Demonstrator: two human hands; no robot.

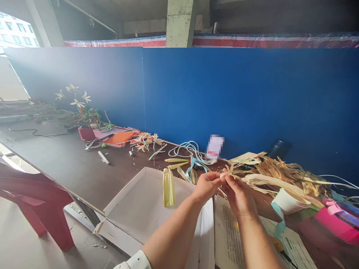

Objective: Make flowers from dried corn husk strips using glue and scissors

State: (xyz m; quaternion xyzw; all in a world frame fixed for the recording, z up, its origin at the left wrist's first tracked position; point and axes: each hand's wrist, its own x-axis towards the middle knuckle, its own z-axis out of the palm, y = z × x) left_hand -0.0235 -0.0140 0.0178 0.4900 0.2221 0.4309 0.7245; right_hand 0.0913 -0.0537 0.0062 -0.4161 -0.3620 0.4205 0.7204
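Observation:
My left hand (208, 184) and my right hand (238, 192) meet above the table, fingertips pinched together. Between them is a small pale corn-husk flower (230, 170), its narrow petals sticking up past my fingers; its lower part is hidden by them. Left of my hands, a yellow-green husk strip (168, 187) hangs over the rim of an open white cardboard box (134, 218). Beyond my fingers lie a light-blue ribbon (195, 163) and folded husk pieces (176, 160). A heap of dried corn husks (283, 173) spreads to the right of my right hand.
A white cup (290, 201) and a bright pink object (338, 224) stand at the right. Finished husk flowers (78, 102), scissors (92, 144) and orange paper (120, 137) lie along the left. A blue panel (238, 93) borders the table; a red stool (50, 209) stands beside it.

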